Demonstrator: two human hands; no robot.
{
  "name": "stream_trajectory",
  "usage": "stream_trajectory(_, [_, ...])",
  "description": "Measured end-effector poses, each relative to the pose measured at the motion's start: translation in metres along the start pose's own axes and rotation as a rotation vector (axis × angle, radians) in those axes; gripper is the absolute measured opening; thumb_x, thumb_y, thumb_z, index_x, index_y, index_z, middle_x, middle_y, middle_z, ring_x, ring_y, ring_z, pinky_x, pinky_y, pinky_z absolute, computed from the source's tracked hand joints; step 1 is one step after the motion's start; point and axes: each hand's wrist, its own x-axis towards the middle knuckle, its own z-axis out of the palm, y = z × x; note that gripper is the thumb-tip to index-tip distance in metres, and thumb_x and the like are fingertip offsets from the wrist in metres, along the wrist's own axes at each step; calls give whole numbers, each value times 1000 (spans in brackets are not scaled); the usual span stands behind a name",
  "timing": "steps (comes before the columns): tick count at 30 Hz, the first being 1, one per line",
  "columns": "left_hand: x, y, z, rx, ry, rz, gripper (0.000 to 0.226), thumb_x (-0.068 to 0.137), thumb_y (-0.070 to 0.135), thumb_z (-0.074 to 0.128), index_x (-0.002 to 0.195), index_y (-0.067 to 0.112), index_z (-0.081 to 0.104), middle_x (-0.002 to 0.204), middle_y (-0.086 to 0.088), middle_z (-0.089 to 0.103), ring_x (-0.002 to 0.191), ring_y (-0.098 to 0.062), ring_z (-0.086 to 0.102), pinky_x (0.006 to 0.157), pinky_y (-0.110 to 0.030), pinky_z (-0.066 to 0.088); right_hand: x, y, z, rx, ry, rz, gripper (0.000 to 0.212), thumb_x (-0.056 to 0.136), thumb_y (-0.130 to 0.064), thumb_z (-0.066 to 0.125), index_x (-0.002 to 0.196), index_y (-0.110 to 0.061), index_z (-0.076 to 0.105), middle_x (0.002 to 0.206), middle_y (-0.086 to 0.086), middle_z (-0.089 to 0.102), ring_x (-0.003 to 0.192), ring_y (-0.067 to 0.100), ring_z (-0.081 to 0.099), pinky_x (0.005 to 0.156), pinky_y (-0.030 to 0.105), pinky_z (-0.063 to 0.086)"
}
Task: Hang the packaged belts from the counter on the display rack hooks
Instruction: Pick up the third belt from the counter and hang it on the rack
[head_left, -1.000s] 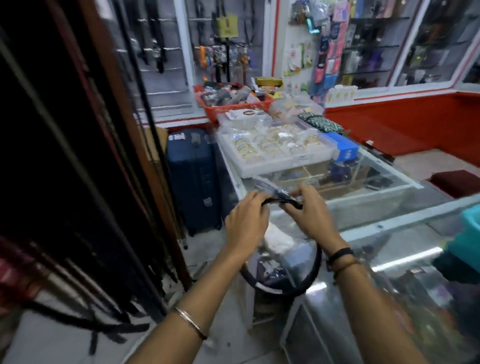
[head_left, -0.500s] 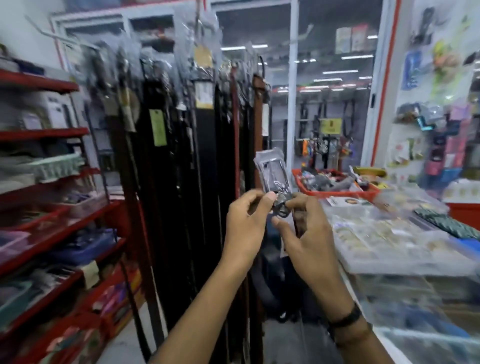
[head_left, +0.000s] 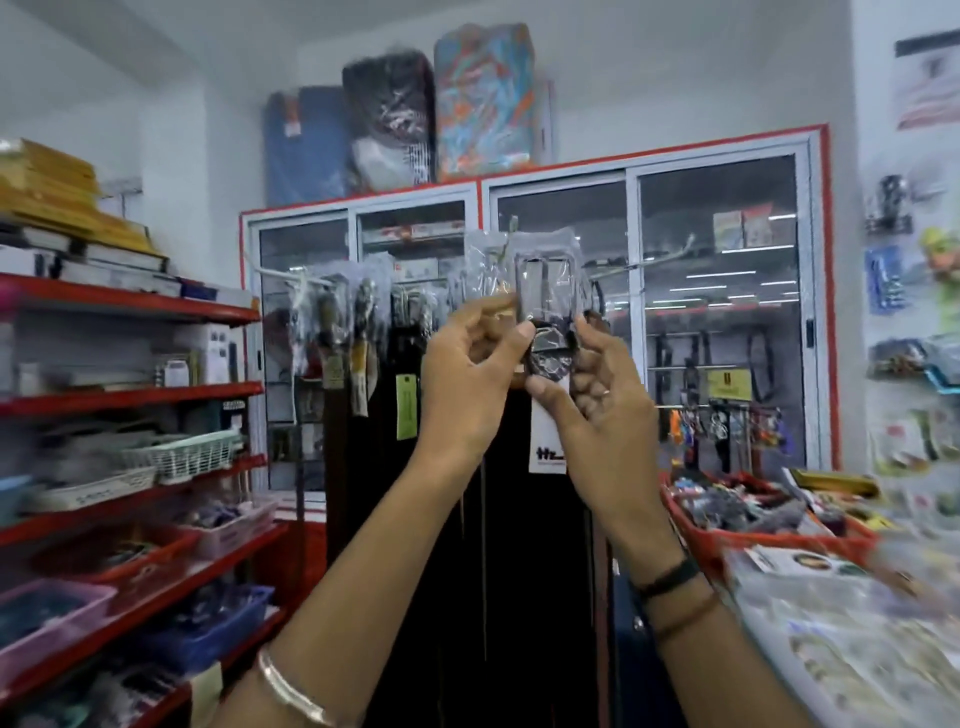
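A packaged belt (head_left: 546, 291), its buckle end in a clear plastic sleeve, is held up at rack height by both hands. My left hand (head_left: 467, 374) pinches the sleeve's left side; my right hand (head_left: 587, 395) grips the dark buckle part from the right and below. The display rack (head_left: 363, 322) stands right behind, with several wrapped belts hanging from thin metal hooks. One bare hook (head_left: 670, 254) juts out to the right of the package. The belt's strap is hidden behind my hands.
Red shelves (head_left: 130, 395) with baskets and boxes fill the left. A glass-door cabinet (head_left: 717, 312) stands behind the rack, with wrapped suitcases on top. At the right the counter (head_left: 857, 649) carries a red basket (head_left: 758, 530) and trays of goods.
My view has swung up from the counter to the rack. Both hands have lifted the packaged belt from counter level to the height of the hooks.
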Motion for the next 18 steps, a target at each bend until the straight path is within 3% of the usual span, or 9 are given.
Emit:
stream_trajectory(4, [26,6,-4,94,-21,113,47,88,13,61,125,40,54,76,0,58,75,-22,62,70,-40,60,21,-2,9,45,13,-34,54,82,-16,70,131,-17,49,78,-15,49,68,-3,47,65,9,46])
stream_trajectory(7, [38,11,-3,109,-7,133,45,90,12,58,127,36,56,75,2,57,72,-17,59,71,-36,59,36,-7,13,67,21,-36,56,81,-16,71,132,-17,50,80,-20,50,70,-8,50,70,9,46])
stream_trajectory(12, [49,9,-2,75,17,41,36,89,12,60,123,26,61,77,7,63,75,-13,63,74,-37,59,48,-6,19,120,34,19,56,77,-16,74,130,-14,53,78,-19,49,75,-1,51,85,27,51])
stream_trajectory(14, [48,7,-2,92,22,39,35,89,13,61,121,26,63,76,4,64,69,-8,61,71,-35,59,47,-3,20,131,35,34,56,78,-16,74,130,-13,53,77,-17,50,74,-1,50,82,25,52])
stream_trajectory(16, [47,4,-3,108,32,33,34,90,13,60,121,26,63,75,4,63,61,-3,57,63,-26,56,45,2,20,122,23,28,55,78,-16,73,129,-13,53,73,-16,48,65,-4,47,70,15,48])
stream_trajectory(18, [44,0,-5,117,36,24,34,90,13,60,122,26,62,75,3,62,63,-7,59,61,-29,57,42,6,20,101,-10,16,54,80,-18,72,130,-14,52,71,-13,44,61,-5,43,62,11,45])
